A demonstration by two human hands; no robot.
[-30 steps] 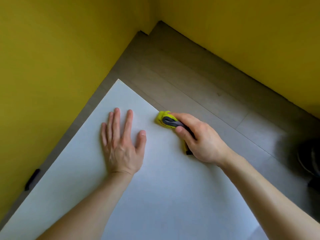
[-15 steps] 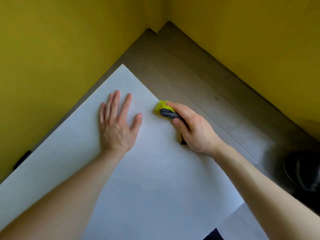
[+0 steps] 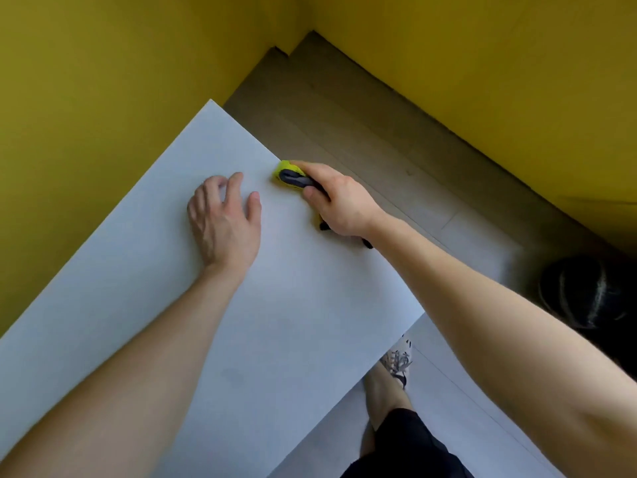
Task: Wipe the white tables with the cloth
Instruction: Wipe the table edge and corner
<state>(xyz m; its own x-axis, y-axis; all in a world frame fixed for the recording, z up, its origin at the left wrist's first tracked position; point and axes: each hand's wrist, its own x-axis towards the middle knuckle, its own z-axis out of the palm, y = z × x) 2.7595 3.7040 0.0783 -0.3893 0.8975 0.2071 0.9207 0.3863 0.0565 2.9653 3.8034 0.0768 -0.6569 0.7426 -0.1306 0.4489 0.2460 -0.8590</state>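
Observation:
A white table (image 3: 282, 326) fills the lower left, its far corner pointing at the yellow walls. My right hand (image 3: 339, 203) grips a bunched yellow and dark grey cloth (image 3: 291, 174) and presses it onto the table at the right edge. Most of the cloth is hidden under the fingers and palm. My left hand (image 3: 224, 220) rests on the table just left of the cloth, palm down, fingers slightly bent.
Yellow walls (image 3: 103, 98) meet in a corner beyond the table. Grey-brown plank floor (image 3: 362, 125) lies to the right. A dark round object (image 3: 589, 291) sits on the floor at right. My leg and patterned shoe (image 3: 396, 363) show below the table edge.
The view has pulled back, showing more of the table and my leg. My left hand's fingers have bent and lifted a little. The right hand still holds the cloth at the right edge.

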